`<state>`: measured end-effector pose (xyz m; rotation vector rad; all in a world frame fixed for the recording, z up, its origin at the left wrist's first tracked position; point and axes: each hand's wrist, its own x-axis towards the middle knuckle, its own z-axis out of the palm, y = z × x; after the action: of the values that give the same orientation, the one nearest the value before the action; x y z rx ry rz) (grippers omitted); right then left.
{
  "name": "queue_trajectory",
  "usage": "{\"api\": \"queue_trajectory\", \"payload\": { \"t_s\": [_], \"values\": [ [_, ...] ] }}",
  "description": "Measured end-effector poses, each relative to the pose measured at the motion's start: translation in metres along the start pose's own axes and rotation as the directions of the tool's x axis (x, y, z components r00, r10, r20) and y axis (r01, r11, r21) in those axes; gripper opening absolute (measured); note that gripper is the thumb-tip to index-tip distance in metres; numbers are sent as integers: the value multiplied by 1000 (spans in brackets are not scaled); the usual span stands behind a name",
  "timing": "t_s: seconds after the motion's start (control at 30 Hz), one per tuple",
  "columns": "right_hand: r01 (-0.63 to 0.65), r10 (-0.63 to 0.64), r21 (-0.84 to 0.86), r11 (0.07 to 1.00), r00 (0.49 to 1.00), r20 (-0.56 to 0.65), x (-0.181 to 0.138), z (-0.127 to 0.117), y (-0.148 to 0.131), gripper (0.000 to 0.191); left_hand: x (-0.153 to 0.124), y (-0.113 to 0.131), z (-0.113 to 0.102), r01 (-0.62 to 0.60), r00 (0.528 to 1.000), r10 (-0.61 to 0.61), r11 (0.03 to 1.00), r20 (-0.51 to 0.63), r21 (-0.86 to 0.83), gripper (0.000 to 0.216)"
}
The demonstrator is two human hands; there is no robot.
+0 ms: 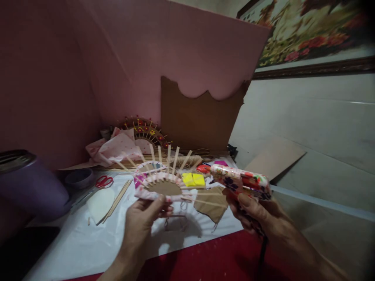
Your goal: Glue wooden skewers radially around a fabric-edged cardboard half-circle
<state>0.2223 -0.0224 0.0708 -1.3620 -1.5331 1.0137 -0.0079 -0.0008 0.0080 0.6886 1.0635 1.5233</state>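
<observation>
My left hand (145, 217) pinches the lower edge of a half-round cardboard fan piece (164, 184) with pink woven strips and wooden sticks radiating upward. My right hand (254, 212) is wrapped round the grip of a glue gun (238, 179) covered in floral paper, its orange nozzle pointing left toward the fan piece. Both are held above a white sheet (88, 242). A black cord hangs from the glue gun below my right hand.
On the sheet lie red-handled scissors (104, 181), wooden sticks (117, 199), a cream paper cut-out (99, 203), yellow blocks (193, 179) and brown cardboard scraps (212, 207). A finished decorated fan (146, 130), pink paper and a cardboard panel (199, 121) stand behind. A purple container (29, 187) sits left.
</observation>
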Motion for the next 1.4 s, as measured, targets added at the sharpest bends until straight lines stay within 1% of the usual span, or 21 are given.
{"api": "queue_trajectory", "payload": {
  "t_s": [0.07,0.13,0.23,0.3,0.37,0.43,0.53,0.6,0.67,0.7,0.73,0.8,0.9,0.97,1.03,1.13,1.2,1.27,1.3,1.33,1.4],
  "values": [
    [59,-60,-152,987,998,-3,0,-14,12,36,6,11,-5,-103,990,96,992,-105,-67,12],
    [138,-121,-328,934,990,72,4,-22,28,30,11,21,-8,-208,964,184,971,-193,-114,12],
    [174,-132,-440,881,984,123,13,-19,56,24,12,29,-8,-280,940,244,951,-239,-131,12],
    [210,-157,-662,720,978,140,17,-10,74,31,10,28,-7,-273,943,238,954,-234,-128,11],
    [230,-185,-749,621,972,144,20,-1,86,39,7,23,-5,-236,957,209,965,-199,-119,12],
    [245,-202,-777,580,967,154,21,4,90,43,5,19,-4,-189,974,173,976,-144,-105,12],
    [267,-240,-777,571,959,153,19,9,83,39,2,15,0,-128,990,122,987,-69,-97,11],
    [306,-301,-706,639,944,136,17,13,74,34,-1,13,3,-94,996,93,989,-19,-112,11],
    [338,-319,-514,789,939,127,15,22,64,31,-4,12,8,-48,998,55,988,42,-146,11],
    [317,-283,-369,874,948,145,15,28,58,31,-6,11,10,-19,997,32,986,74,-166,11],
    [255,-220,-209,944,959,176,14,34,54,34,-7,9,12,9,995,11,983,103,-185,11],
    [107,-128,87,990,952,279,16,49,44,42,-9,5,15,54,988,-22,976,150,-210,10],
    [-2,-162,413,911,919,360,21,70,32,38,-10,-2,15,83,982,-41,972,185,-222,10],
    [-31,-202,539,842,908,368,25,81,27,33,-9,-5,15,83,982,-41,970,183,-228,10],
    [-48,-178,575,817,927,331,29,90,27,30,-8,-8,14,71,985,-32,971,170,-228,10],
    [-88,-79,574,814,963,259,34,101,36,32,-7,-12,14,43,982,-9,983,188,-180,11],
    [-147,-16,595,790,966,259,36,106,43,35,-9,-15,14,21,976,4,993,216,-116,15],
    [-199,28,641,742,963,268,38,108,46,34,-11,-18,14,-23,970,23,1000,243,-3,20],
    [-213,37,672,709,963,267,39,106,46,32,-12,-19,14,-72,965,40,991,261,112,22],
    [-215,38,708,673,965,258,42,103,45,29,-12,-20,13,-134,959,58,955,278,263,24],
    [-202,42,771,605,974,223,48,94,41,22,-10,-19,11,-244,954,93,791,284,561,26]
  ]
}}
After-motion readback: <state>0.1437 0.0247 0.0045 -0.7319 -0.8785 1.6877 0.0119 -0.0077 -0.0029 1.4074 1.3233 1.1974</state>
